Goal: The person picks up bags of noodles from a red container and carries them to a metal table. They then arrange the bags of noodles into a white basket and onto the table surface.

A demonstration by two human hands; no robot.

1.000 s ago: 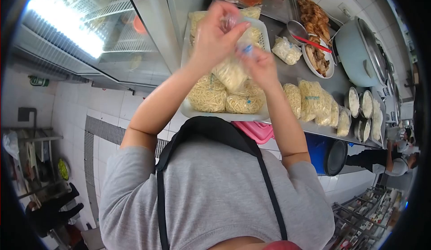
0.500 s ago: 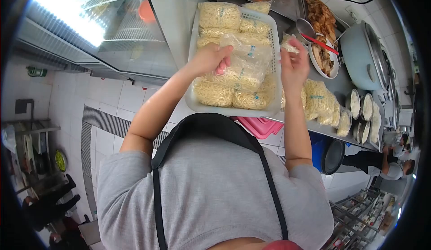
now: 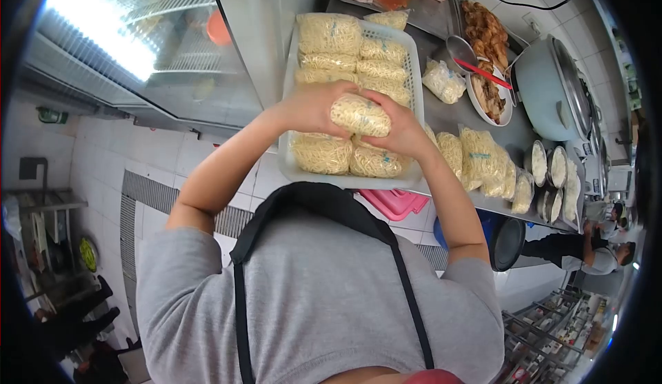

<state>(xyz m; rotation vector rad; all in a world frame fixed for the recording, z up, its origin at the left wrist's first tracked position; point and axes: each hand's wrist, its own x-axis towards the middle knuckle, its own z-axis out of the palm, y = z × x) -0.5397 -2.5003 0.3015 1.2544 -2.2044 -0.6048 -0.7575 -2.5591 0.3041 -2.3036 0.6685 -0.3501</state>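
Observation:
A plastic bag of pale noodles (image 3: 360,115) is held between my two hands above the basket. My left hand (image 3: 314,109) grips its left side and my right hand (image 3: 402,130) curls round its right side. Beneath them, the white perforated plastic basket (image 3: 418,73) holds several more bags of noodles (image 3: 329,33) packed in rows. My hands hide part of the middle rows. Right of the basket, a small clear bag with pale contents (image 3: 443,82) lies on the metal counter.
More noodle bags (image 3: 480,156) line the counter's front edge, near several metal containers (image 3: 557,166). A plate of cooked meat (image 3: 491,101), a ladle (image 3: 463,51) and a large pot (image 3: 552,87) stand farther right. A glass-doored fridge (image 3: 158,46) is at left. Other people (image 3: 598,249) stand far right.
My right hand has let go of the small bag on the counter and moved left onto the noodle bag. My left hand has shifted from its loose plastic to its side.

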